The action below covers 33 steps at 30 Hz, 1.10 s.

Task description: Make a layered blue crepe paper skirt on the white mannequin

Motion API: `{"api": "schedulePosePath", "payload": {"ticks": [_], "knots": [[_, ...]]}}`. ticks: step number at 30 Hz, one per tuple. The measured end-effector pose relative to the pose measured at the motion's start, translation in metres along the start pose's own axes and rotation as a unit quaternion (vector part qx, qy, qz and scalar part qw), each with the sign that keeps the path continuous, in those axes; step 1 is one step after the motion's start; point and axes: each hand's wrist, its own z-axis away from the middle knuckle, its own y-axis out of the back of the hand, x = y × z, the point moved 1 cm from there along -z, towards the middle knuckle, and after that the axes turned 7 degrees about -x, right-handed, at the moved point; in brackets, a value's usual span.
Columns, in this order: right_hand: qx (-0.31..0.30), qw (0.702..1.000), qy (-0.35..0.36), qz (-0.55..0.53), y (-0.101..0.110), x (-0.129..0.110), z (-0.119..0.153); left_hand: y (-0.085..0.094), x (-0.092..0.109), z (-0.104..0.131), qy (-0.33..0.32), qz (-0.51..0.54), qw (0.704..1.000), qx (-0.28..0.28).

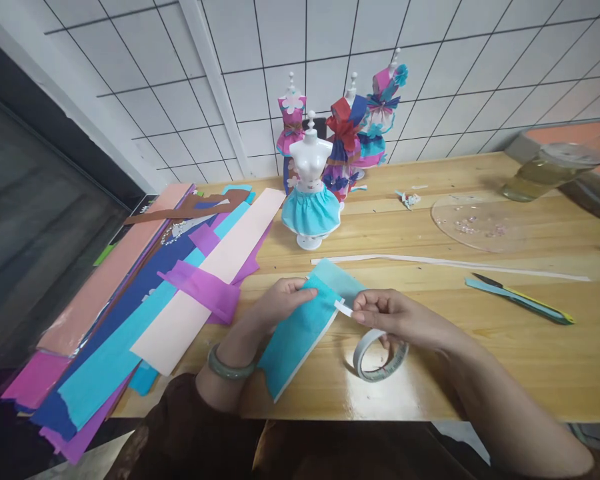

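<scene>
My left hand pinches the upper part of a folded turquoise paper strip that has a white lower edge. My right hand holds a short piece of white tape between thumb and forefinger, its far end at the strip's edge. Under the right hand's lower fingers stands a tape roll on its side. Behind the hands, a white mannequin wears a turquoise skirt.
Coloured paper sheets are piled at the left. Dressed mannequins stand by the tiled wall. To the right lie a long white strip, a craft knife, a clear dish with small beads, and a cup.
</scene>
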Motion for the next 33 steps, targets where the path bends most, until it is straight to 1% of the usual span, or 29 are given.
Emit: {"api": "schedulePosePath", "payload": {"ticks": [3, 5, 8, 11, 16, 18, 23, 25, 28, 33], "knots": [[0.073, 0.995, 0.035, 0.052, -0.002, 0.000, -0.004, -0.004, 0.001, 0.001, 0.013, -0.019, 1.000, -0.007], [0.110, 0.989, 0.044, 0.083, -0.004, 0.001, -0.007, -0.005, 0.000, 0.001, 0.011, -0.026, 1.000, -0.007], [0.151, 0.981, 0.049, 0.113, -0.007, 0.005, -0.012, -0.006, -0.003, 0.000, -0.009, -0.042, 0.999, 0.000], [0.174, 0.976, 0.056, 0.116, -0.011, 0.008, -0.016, -0.007, -0.004, 0.000, -0.033, -0.054, 0.998, 0.002], [0.196, 0.970, 0.087, 0.115, -0.014, 0.011, -0.019, -0.008, -0.004, 0.000, -0.043, -0.064, 0.997, 0.028], [0.199, 0.968, 0.100, 0.114, -0.015, 0.011, -0.019, -0.009, -0.004, 0.000, -0.039, -0.058, 0.997, 0.024], [0.214, 0.961, 0.106, 0.140, -0.018, 0.007, -0.018, -0.013, -0.002, -0.001, -0.023, -0.044, 0.999, 0.019], [0.211, 0.959, 0.123, 0.142, -0.019, 0.006, -0.019, -0.015, -0.001, -0.001, -0.023, -0.040, 0.999, 0.019], [0.205, 0.960, 0.144, 0.125, -0.021, 0.007, -0.021, -0.017, -0.001, -0.001, -0.021, -0.024, 0.999, 0.012], [0.200, 0.964, 0.129, 0.115, -0.022, 0.009, -0.024, -0.020, -0.002, -0.002, -0.032, 0.010, 0.999, -0.021]]}}
